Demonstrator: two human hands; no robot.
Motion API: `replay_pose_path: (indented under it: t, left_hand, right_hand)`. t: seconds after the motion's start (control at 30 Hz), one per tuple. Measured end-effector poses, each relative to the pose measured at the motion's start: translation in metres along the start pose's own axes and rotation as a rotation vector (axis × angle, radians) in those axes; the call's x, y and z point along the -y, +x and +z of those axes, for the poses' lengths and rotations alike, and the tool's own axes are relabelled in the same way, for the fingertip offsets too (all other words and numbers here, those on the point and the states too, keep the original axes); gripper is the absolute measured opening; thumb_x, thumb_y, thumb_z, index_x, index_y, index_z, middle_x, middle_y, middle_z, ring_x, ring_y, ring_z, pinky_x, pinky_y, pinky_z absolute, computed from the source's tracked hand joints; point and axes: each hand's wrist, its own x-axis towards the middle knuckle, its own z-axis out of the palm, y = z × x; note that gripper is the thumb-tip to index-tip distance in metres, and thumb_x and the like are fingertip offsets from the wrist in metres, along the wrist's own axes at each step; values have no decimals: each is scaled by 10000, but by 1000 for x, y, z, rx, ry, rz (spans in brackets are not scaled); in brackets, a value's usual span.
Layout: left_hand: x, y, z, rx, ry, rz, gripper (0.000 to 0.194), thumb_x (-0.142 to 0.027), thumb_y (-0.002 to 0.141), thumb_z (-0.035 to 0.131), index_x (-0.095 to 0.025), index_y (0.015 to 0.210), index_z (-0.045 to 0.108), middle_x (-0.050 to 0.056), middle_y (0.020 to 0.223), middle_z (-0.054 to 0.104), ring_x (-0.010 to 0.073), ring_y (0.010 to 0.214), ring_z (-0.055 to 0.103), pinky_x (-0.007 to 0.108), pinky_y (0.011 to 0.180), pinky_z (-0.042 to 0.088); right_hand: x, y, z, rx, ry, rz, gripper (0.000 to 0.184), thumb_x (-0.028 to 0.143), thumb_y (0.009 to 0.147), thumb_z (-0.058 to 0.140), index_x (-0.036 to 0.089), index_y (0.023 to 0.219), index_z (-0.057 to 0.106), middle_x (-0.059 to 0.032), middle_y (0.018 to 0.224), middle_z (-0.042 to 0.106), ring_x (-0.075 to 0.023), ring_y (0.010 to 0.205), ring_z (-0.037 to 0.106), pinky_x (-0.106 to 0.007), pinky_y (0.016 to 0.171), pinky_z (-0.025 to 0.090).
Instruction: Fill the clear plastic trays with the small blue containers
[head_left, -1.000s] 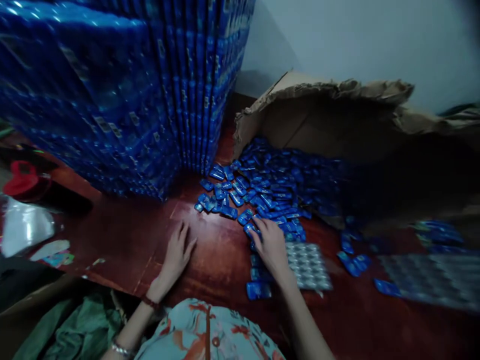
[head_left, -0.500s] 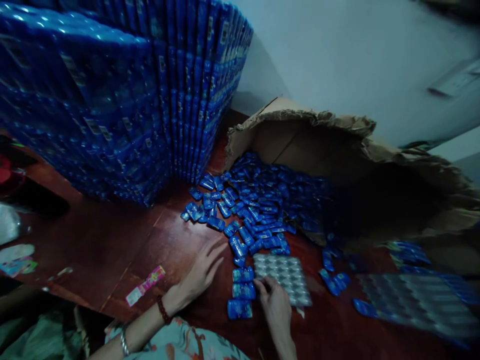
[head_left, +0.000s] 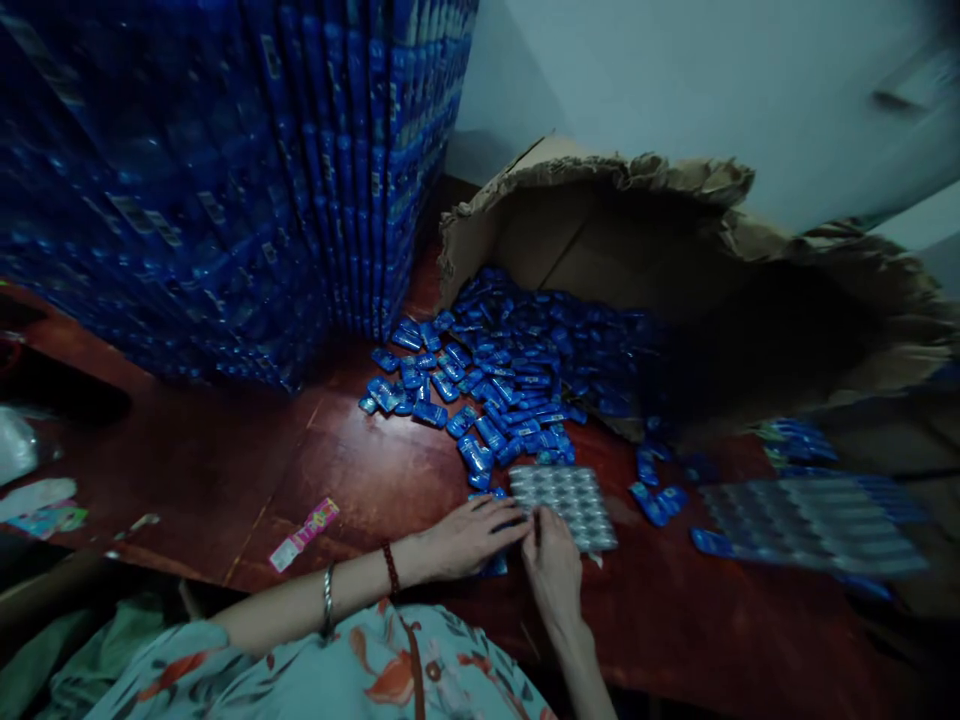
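While the left hand (head_left: 476, 538) lies flat, fingers loosely extended, over small blue packets (head_left: 495, 567) and the right hand (head_left: 553, 560) curls beside a dimpled tray (head_left: 574, 500), its hold impossible to tell, light, even pressure should keep them steady, the loose packet pile (head_left: 499, 385) crowding ahead from the torn cardboard box (head_left: 480, 245).
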Motion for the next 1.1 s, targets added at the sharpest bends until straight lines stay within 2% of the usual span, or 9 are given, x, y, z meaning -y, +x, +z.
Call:
replay_pose_path:
  t: [0.1,0.2,0.33,0.53,0.6,0.7,0.87,1.0,1.1]
  left_hand:
    - [-1,9,13,43,25,-13,640,-102,857,426,-137,1435,153,131,1453,331,210,1347,294,409,1113,259]
    - [1,10,15,57,60,-32,520,-165,898,400,-166,1400,265,123,1443,352,232,1358,269,472,1104,242]
    - [11,-10,-2,-113,18,-37,361,-199,885,433,-196,1241,489,108,1291,527,224,1264,408,436,1067,313]
    - [61,-91,-65,-956,-86,-825,203,-252,886,416,-176,948,594,61,897,648,170,800,598,301,720,484]
    - [79,-109,-89,-1058,-52,-924,217,-297,887,429,-164,965,581,64,925,630,169,805,584,290,716,470]
    - [103,-109,-112,-974,-28,-906,296,-356,876,471,-154,1080,539,81,1013,589,173,867,570,298,778,457]
    - [133,-66,-116,-707,37,-944,665,-480,686,693,-113,1197,478,143,1087,524,303,1060,490,446,915,388]
    - [142,-53,-109,-757,-77,-891,590,-380,629,758,-140,1122,541,122,1074,529,320,1071,462,489,932,360]
    - [142,-61,-105,-809,-171,-848,417,-254,659,731,-159,1035,579,81,1031,570,266,1023,502,435,925,390]
  right_hand:
    - [-11,5,-24,-71,150,100,395,460,891,268,184,830,544,-94,765,625,-209,698,575,-314,631,431]
    - [-8,13,-54,-307,113,228,387,492,890,307,184,831,533,-82,747,604,-202,677,554,-299,608,404]
    - [29,25,-67,-447,53,-35,272,380,914,364,190,821,534,-80,764,582,-194,733,549,-299,663,393]
    - [104,15,6,-6,58,-769,240,208,918,392,214,728,538,-26,664,560,-166,651,498,-310,640,351]
    - [119,0,36,97,23,-929,208,158,902,407,205,758,549,-23,683,572,-173,682,506,-324,683,358]
    - [132,-13,62,195,4,-1065,110,186,882,467,180,847,571,-40,762,606,-185,744,530,-356,772,372]
    - [136,34,60,165,108,-876,217,270,918,412,191,809,583,-37,755,594,-175,764,538,-328,780,376]
    - [127,109,59,85,84,-442,261,333,916,409,147,1000,572,-107,943,597,-208,872,554,-314,750,402]
    - [121,143,72,219,5,-339,348,390,848,531,141,1091,550,-136,1034,592,-241,928,569,-326,753,413]
